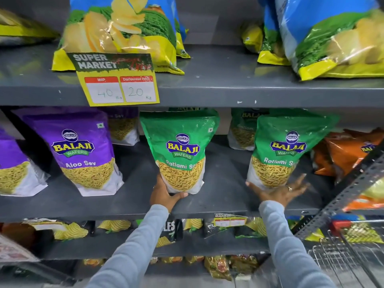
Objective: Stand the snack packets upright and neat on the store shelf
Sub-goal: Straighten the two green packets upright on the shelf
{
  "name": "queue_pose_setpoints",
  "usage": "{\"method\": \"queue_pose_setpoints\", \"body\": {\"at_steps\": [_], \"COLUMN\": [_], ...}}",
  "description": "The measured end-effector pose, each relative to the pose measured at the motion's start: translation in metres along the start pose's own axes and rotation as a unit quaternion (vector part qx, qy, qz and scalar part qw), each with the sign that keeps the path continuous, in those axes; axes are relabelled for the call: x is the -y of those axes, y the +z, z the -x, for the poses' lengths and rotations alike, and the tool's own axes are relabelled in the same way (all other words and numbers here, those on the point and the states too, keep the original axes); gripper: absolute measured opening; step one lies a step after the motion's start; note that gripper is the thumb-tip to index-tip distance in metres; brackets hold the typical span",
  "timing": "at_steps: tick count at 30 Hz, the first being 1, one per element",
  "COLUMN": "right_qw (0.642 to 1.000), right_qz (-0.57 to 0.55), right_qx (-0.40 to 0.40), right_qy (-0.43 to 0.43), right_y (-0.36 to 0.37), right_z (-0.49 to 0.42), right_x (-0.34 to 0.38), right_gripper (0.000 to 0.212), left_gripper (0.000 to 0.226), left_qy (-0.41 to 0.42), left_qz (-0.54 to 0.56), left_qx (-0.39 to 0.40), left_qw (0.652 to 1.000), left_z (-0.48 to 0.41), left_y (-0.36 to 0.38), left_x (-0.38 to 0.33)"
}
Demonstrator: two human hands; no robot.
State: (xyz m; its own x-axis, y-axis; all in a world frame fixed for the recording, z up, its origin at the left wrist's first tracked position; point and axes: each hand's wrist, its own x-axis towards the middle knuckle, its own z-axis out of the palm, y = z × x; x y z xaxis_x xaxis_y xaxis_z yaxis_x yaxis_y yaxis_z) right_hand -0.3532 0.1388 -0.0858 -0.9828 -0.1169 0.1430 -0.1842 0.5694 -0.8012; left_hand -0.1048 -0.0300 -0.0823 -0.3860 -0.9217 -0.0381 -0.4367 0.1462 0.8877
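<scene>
1. Gripping the lower left corner of a green Ratlami Sev packet (180,150), the left hand (164,194) steadies it upright on the grey middle shelf (224,183).
2. Right of that packet, the right hand (278,191) lies open, fingers spread, against the base of a second green packet (280,150).
3. Left of it stands a purple Aloo Sev packet (79,150).

Orange packet (351,150) blurred; purple packet (12,163) cut off left.
</scene>
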Motion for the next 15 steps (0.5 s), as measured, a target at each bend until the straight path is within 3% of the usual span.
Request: {"method": "queue_pose_setpoints", "body": {"at_steps": [4, 15], "right_qw": [0.996, 0.995], "right_qz": [-0.090, -0.091], "right_qx": [0.023, 0.032], "right_qy": [0.017, -0.027], "right_y": [0.004, 0.010], "right_z": [-0.007, 0.009], "right_x": [0.004, -0.006], "right_gripper": [0.144, 0.139], "left_gripper": [0.091, 0.084], "left_qy": [0.008, 0.007], "left_qz": [-0.056, -0.104], "left_qx": [-0.008, -0.003], "left_qw": [0.998, 0.995], "left_z": [0.002, -0.005], "left_y": [0.005, 0.005], "left_x": [-0.001, 0.006]}}
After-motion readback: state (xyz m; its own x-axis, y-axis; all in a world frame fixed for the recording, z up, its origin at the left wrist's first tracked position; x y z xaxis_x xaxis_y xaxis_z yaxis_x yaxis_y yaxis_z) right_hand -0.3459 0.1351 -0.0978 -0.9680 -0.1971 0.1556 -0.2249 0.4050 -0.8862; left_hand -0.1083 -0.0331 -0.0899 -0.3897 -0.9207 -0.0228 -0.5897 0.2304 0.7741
